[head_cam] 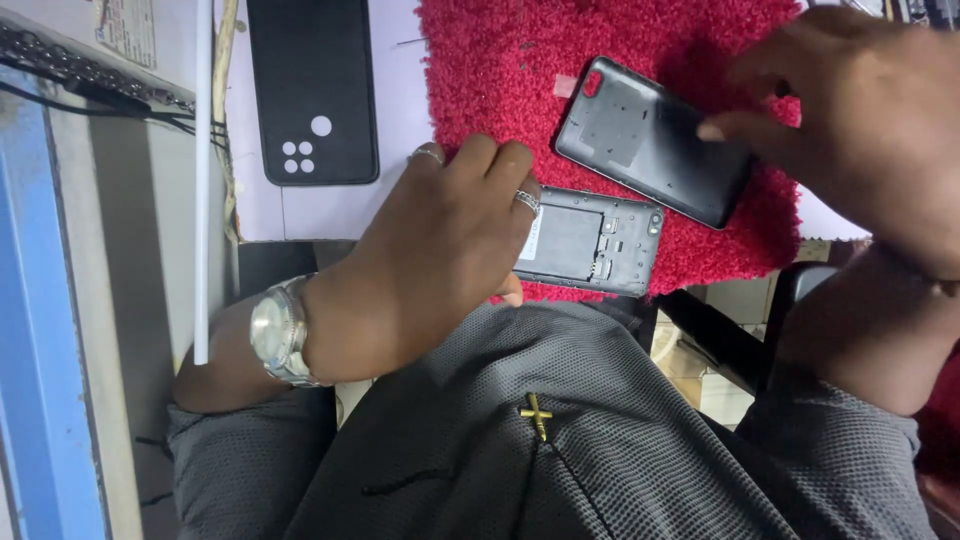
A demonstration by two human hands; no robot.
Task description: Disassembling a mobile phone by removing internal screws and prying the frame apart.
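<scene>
My left hand (430, 260), with rings and a silver wristwatch (280, 330), grips the left end of a dark phone (590, 240) whose back is off, so its inner frame and slots show. The phone lies at the near edge of a red fuzzy mat (500, 70). Just beyond it on the mat lies the phone's dark grey back cover (630, 135), tilted, inner side up. My right hand (860, 110) comes in from the upper right and holds the cover's right end, with the thumb tip pressed on its inner face.
A black phone case (312, 80) with round camera holes lies on the white surface left of the mat. A white rod (203, 180) and dark cables (90, 85) run along the left, beside a blue edge (40, 300). My grey shirt and a gold cross pendant (537, 415) fill the bottom.
</scene>
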